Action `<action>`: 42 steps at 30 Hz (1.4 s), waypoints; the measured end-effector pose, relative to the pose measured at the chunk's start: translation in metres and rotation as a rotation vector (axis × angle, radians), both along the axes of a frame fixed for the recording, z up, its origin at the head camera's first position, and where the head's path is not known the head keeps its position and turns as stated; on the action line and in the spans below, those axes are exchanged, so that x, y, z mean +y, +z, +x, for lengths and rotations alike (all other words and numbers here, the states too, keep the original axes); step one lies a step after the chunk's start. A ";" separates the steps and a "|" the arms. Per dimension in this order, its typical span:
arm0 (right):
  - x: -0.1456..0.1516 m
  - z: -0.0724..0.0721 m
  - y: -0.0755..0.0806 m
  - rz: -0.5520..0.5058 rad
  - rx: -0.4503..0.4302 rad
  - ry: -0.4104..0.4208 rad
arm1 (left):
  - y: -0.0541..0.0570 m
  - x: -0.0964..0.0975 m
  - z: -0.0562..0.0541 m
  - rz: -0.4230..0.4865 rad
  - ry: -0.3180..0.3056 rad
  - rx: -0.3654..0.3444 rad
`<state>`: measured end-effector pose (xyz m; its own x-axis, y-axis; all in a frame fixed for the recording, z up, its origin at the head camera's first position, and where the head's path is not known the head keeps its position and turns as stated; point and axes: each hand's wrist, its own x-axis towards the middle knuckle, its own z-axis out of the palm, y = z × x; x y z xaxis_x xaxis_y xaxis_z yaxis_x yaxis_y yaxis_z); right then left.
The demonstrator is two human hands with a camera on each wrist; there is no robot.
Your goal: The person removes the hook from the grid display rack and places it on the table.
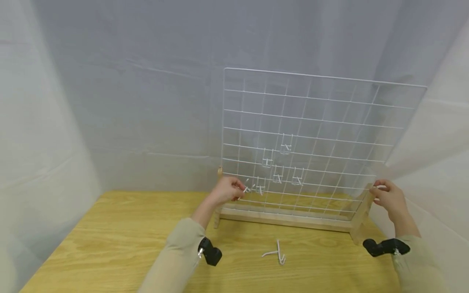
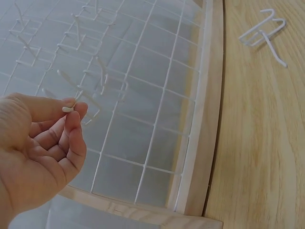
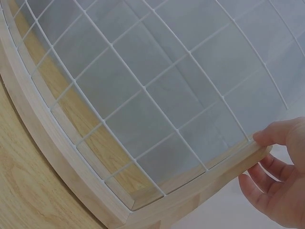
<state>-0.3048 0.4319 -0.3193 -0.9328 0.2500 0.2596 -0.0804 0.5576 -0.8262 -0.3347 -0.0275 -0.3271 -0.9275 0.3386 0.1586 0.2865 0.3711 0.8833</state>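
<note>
At the lower left of the white wire grid [image 1: 324, 121], my left hand [image 1: 226, 189] pinches a white wire hook [image 2: 68, 109] by its tip between thumb and fingers. The held hook is up against the grid wires; whether it is latched on them I cannot tell. On the far side, my right hand [image 1: 393, 200] grips the top of the right post [image 3: 209, 183] of the wooden stand, thumb on one face and fingers round the other. Several similar white hooks [image 1: 286, 148] hang on the grid's lower left half.
A loose white hook [image 1: 279, 253] lies on the wood-grain table [image 1: 146, 240] in front of the stand's base bar [image 1: 286, 219]. Grey-white sheeting [image 1: 146, 101] stands behind and at both sides. A black wrist camera [image 1: 210, 251] sits on each sleeve.
</note>
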 end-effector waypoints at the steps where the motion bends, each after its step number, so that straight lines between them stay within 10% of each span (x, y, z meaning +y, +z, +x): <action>1: 0.000 0.000 0.000 0.008 -0.002 0.000 | -0.001 0.000 0.000 -0.005 0.000 -0.002; 42: 0.002 -0.001 0.000 0.028 -0.015 0.005 | -0.071 0.002 0.019 -0.106 -0.211 0.096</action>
